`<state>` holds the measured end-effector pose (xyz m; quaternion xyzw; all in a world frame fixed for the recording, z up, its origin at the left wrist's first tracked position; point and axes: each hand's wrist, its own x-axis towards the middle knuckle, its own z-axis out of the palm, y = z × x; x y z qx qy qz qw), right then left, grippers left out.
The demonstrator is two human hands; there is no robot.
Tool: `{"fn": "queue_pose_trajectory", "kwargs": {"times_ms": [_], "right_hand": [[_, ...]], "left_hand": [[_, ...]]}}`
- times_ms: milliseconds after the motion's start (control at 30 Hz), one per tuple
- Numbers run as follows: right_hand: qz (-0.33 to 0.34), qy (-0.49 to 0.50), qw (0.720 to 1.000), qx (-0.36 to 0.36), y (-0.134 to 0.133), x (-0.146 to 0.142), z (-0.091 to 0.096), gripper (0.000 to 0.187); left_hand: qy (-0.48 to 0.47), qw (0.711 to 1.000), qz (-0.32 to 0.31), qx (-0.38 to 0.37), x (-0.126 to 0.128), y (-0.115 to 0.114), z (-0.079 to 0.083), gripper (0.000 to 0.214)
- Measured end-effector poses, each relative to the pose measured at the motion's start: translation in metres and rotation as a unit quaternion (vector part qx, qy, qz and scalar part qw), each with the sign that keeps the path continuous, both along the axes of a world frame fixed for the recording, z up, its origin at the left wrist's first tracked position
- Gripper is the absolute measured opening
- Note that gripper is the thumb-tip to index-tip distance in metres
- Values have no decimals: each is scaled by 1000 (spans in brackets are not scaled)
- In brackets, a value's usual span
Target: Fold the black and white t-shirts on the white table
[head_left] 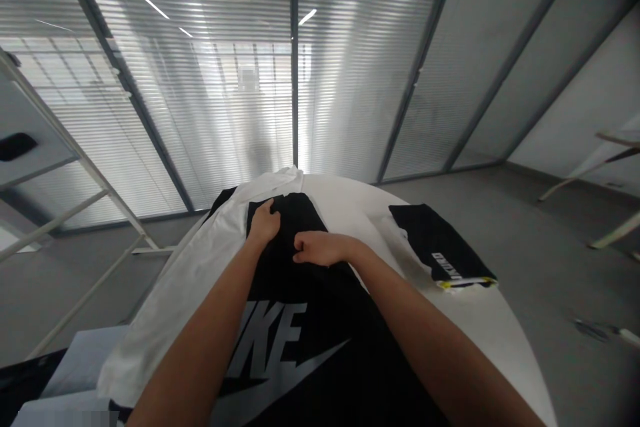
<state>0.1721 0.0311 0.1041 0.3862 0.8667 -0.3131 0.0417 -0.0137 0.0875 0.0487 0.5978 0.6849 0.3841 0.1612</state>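
A black T-shirt (300, 293) with a large white NIKE print lies lengthwise on the white table in front of me, its near end running out of view. My left hand (265, 221) is closed on the cloth near its far edge, the thumb and fingers partly hiding the grip. Just right of it, my right hand (320, 248) has its fingers curled in a pinch on the same black cloth. A white garment (190, 253) is spread along the left side and passes beneath or beside the black one; which, I cannot tell.
The rounded white table (350, 197) has a folded black garment (435, 240) with white lettering on its right side. A white metal frame (110, 193) stands at the left. Glass panels with blinds (240, 80) rise behind. Chair legs (615, 230) show at the right.
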Motion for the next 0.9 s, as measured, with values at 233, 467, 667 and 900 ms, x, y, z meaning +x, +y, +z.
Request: {"fn": "queue_pose_trajectory", "kwargs": {"times_ms": [233, 467, 667, 900], "right_hand": [[-31, 147, 982, -114, 6, -17, 0, 28], [64, 208, 971, -96, -26, -44, -21, 47], [114, 196, 972, -64, -41, -17, -3, 51], [-210, 159, 964, 33, -5, 43, -31, 36]], "left_hand": [[47, 998, -25, 33, -18, 27, 32, 56], [182, 983, -4, -30, -61, 20, -1, 56], [237, 963, 101, -79, -58, -6, -23, 47], [226, 945, 78, -224, -65, -13, -3, 55]]}}
